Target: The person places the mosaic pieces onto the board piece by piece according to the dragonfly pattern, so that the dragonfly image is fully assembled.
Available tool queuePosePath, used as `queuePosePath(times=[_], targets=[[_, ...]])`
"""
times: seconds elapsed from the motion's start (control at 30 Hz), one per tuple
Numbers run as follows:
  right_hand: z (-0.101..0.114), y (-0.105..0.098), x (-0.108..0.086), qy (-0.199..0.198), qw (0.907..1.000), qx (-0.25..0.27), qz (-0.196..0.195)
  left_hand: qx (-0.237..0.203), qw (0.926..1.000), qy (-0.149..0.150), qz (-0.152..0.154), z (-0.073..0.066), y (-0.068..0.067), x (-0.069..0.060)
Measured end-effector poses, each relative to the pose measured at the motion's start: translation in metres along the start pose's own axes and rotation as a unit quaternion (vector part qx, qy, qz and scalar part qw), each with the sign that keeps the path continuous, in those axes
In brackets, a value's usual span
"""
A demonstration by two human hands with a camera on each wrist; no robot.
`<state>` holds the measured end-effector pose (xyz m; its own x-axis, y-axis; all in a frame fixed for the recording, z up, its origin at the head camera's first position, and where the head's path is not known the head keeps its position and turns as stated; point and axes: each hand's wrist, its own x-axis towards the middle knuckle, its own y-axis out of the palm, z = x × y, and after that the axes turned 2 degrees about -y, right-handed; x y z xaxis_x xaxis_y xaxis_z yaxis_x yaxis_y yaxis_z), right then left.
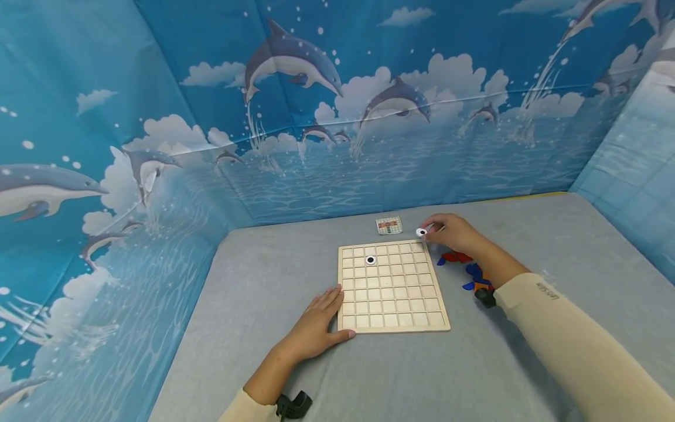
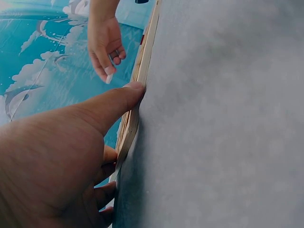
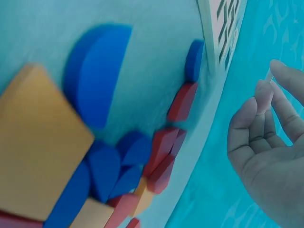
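A square wooden grid board (image 1: 390, 287) lies on the grey table. My left hand (image 1: 315, 325) rests at its left edge, with straight fingers along the side and the thumb at the near corner. In the left wrist view the thumb (image 2: 116, 102) touches the board's edge (image 2: 137, 102). Above the board's far right corner, my right hand (image 1: 452, 233) pinches a round white disc with a black centre (image 1: 421, 232), like an eye piece. A matching eye disc (image 1: 371, 259) lies on the board's upper left cells. The disc shows only as a thin edge in the right wrist view.
Right of the board, partly under my right forearm, lie several wooden pieces: blue half-rounds (image 3: 99, 76), red pieces (image 3: 183, 102) and an orange block (image 3: 42, 142). A small printed card (image 1: 389, 225) lies behind the board. Dolphin-printed cloth (image 1: 337, 117) surrounds the table.
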<state>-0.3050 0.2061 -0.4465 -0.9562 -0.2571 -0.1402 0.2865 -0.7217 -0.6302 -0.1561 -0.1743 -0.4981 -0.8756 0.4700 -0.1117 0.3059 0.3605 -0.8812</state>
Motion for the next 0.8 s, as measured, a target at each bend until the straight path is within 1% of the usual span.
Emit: queuePosePath(times=[0.33, 0.53, 0.8], targets=[[0.018, 0.015, 0.001, -0.028, 0.9995, -0.01, 0.012, 0.002, 1.0, 0.0, 0.001, 0.0, -0.001, 0.0], [0.025, 0.021, 0.001, -0.033, 0.9991, 0.008, 0.025, 0.001, 1.0, -0.003, 0.001, -0.001, -0.001, 0.001], [0.031, 0.035, 0.005, -0.043, 0.9985, 0.005, 0.034, 0.0, 1.0, -0.005, 0.003, 0.0, -0.001, 0.0]])
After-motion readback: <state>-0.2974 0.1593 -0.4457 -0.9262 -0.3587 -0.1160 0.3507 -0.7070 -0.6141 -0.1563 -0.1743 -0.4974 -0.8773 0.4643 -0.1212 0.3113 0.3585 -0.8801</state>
